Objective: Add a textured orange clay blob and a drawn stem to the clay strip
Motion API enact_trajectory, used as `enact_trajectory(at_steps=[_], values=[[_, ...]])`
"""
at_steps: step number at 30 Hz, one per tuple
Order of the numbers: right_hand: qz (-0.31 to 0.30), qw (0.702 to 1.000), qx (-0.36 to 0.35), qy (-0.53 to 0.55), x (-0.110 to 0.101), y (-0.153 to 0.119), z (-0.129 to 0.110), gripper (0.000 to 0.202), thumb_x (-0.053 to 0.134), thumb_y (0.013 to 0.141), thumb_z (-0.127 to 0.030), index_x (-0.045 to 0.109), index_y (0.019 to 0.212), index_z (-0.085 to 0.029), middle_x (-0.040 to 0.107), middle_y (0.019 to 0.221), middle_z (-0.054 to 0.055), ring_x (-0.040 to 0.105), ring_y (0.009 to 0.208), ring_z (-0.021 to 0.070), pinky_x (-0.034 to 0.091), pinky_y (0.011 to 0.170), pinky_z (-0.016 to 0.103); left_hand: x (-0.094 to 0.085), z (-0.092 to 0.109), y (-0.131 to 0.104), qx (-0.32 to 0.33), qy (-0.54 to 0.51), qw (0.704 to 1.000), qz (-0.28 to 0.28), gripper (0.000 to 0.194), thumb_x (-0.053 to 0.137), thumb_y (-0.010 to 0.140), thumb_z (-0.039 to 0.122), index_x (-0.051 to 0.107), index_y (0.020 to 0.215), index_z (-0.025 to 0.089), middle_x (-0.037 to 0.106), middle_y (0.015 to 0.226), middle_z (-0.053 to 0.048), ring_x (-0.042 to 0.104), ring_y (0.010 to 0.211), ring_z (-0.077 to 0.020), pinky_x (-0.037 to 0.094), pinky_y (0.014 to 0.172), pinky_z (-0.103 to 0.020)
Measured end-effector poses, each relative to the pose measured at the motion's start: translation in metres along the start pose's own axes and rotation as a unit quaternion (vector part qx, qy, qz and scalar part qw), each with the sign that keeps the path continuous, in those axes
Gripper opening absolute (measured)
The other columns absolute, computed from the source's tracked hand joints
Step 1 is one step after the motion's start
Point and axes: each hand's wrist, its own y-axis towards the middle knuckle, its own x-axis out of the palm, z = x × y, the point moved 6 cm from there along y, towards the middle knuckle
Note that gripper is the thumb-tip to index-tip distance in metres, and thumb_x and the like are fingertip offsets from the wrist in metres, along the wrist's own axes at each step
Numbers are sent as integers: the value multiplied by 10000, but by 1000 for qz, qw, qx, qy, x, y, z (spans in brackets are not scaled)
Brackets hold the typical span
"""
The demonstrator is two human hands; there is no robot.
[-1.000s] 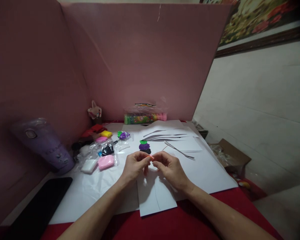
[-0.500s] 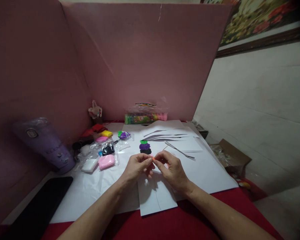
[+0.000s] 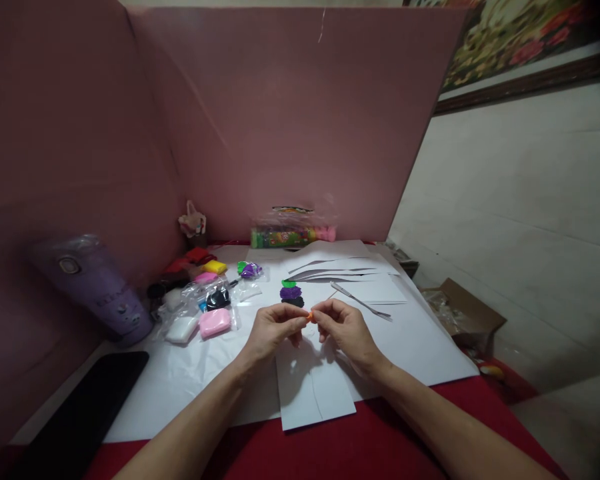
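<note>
A small orange piece (image 3: pixel 310 317) is pinched between the fingertips of both hands. My left hand (image 3: pixel 277 328) holds it from the left, fingers closed, and my right hand (image 3: pixel 343 330) grips its right side. Both are above a white paper sheet (image 3: pixel 310 393) that bears a thin curved line. Just beyond the fingers, green (image 3: pixel 289 284), purple (image 3: pixel 291 293) and black (image 3: pixel 293 303) clumps sit in a row on the paper. A fork-like metal tool (image 3: pixel 360 300) rests to their right.
Packets of coloured clay (image 3: pixel 215 323) are at the left, beside a purple tumbler (image 3: pixel 103 293) and a black flat object (image 3: pixel 85 400). A wrapped colourful tube (image 3: pixel 285 237) lies at the back. At the right stands an opened cardboard box (image 3: pixel 467 310). Cut paper strips (image 3: pixel 330 273) lie behind the clumps.
The fingers have shifted slightly around the orange piece, and more of it shows. My right hand's fingers have spread a little below it.
</note>
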Motion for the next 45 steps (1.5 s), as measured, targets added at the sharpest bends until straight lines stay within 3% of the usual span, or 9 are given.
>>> enact_trajectory(at_steps=[5,12,17,21,25,35,38,41,45], values=[[-38,998,-30,-41,5,-3,-2,247,610,815,-403,662,846,-163,587,675,-1,535,564,106,484,533,250,1,-2,0,-10,8,1000,-5,388,795,588,392,649,809,107,637,610,-15,545,417,-109,434,412,-237],[-47,996,-47,-64,7,-7,-8,156,595,825,-313,659,847,-173,631,727,15,574,653,132,488,566,257,6,-2,-2,-2,66,997,-39,377,710,694,427,697,864,90,632,665,-33,478,437,-65,388,413,-202],[-48,996,-41,-55,7,-7,-8,153,575,838,-319,632,847,-176,621,732,13,574,616,124,491,541,257,4,-3,-4,4,100,995,-1,354,707,693,428,693,830,102,604,619,-13,432,426,-53,339,375,-177],[-55,997,-37,-51,8,-7,-7,172,603,820,-350,623,855,-183,633,746,21,589,657,139,492,550,259,2,-5,-3,3,77,997,26,338,726,666,431,659,749,110,550,518,22,414,378,-55,325,347,-178],[-57,996,-39,-54,8,-6,-5,148,632,801,-338,613,843,-197,633,693,-1,578,652,139,477,563,259,6,-6,-3,-9,17,1000,0,362,715,672,457,637,734,109,563,546,11,471,397,-76,380,367,-200],[-50,965,-142,-214,13,-15,-24,90,557,832,-174,637,803,-202,660,760,12,596,695,149,456,664,296,5,-12,-3,-38,-39,998,-18,274,732,660,357,606,736,126,592,586,6,512,420,-89,417,385,-210],[-43,975,-116,-186,11,-12,-19,75,599,808,-231,619,747,-192,638,703,6,570,633,140,448,607,284,3,-13,-1,-40,-28,999,18,216,740,633,284,606,696,127,573,541,20,493,388,-83,382,363,-199],[-9,997,-28,-75,3,-5,-4,138,654,752,-277,576,688,-184,586,616,-17,525,525,117,431,503,256,1,-10,0,-22,-33,998,47,194,735,635,273,617,680,125,599,558,11,470,361,-76,359,336,-201],[40,999,22,25,-5,2,5,170,693,710,-301,581,706,-173,571,612,-20,507,491,103,444,478,249,1,-4,-1,3,-26,999,30,215,732,668,308,680,762,121,641,643,-18,542,468,-90,428,413,-204]])
